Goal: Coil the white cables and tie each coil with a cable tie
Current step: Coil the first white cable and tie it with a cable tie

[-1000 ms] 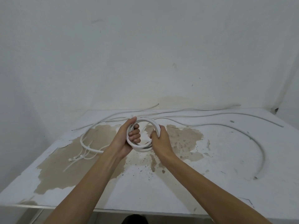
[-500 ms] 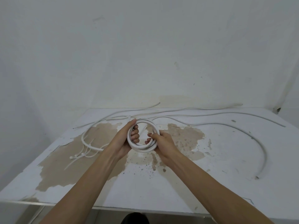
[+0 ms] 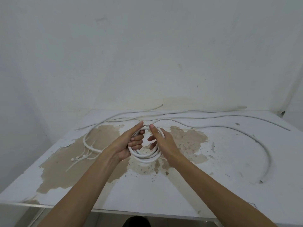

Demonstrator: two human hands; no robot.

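- Far left on the counter (image 3: 164, 194) there's a little pile of cable ties (image 3: 82, 155), lying loose just beside a curl of cable. My guess is they're parked there to be in easy reach of the left hand once a coil is ready.
- The left hand (image 3: 127, 143) is the anchor: its fingers (image 3: 136, 142) go through the middle of the coil (image 3: 144, 157) and are curled shut on the left side of the loops, thumb over the top. Looks like that's so the turns stay stacked and don't spring open.
- The right hand (image 3: 161, 143) sits on the coil's right side, palm against the loops, fingers only loosely bent around them, not clamped. Probably shaping or feeding, while the other hand does the holding.
- The coil is up off the counter, between both hands, no tie on it yet.
- Right side: long loose cables (image 3: 229, 126) run across the back of the counter and curve down to the right, well apart from the hands, not yet coiled.
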